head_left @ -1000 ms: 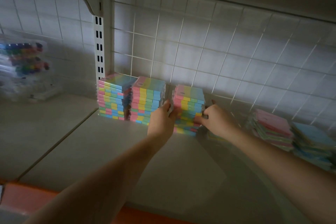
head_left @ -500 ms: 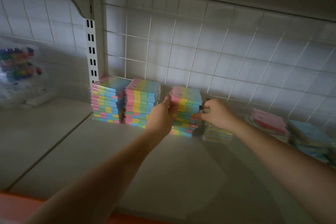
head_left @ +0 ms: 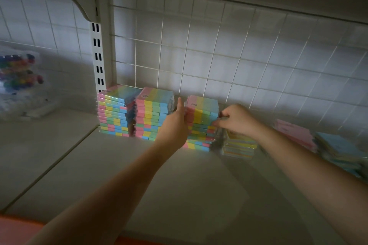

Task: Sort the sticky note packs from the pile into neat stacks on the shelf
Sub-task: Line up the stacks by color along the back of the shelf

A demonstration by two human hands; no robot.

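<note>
Both hands squeeze the third stack of sticky note packs (head_left: 202, 123) at frame center: left hand (head_left: 175, 127) flat against its left side, right hand (head_left: 236, 120) pinching its right edge, on the shelf (head_left: 119, 165).

Over the last second the third stack (head_left: 202, 123) gains clearance from the second stack (head_left: 153, 113); gap between them now wider than a second ago. Left hand (head_left: 175, 127) shifts from the stack's lower left side to higher on its left face, thumb now raised straight up beside the top pack. Right hand (head_left: 236, 119) moves from low at the stack's right base up to its upper right edge, fingers curled against the packs. This uncovers a short stack (head_left: 240, 146) just right of the third stack, hidden a second ago
</note>
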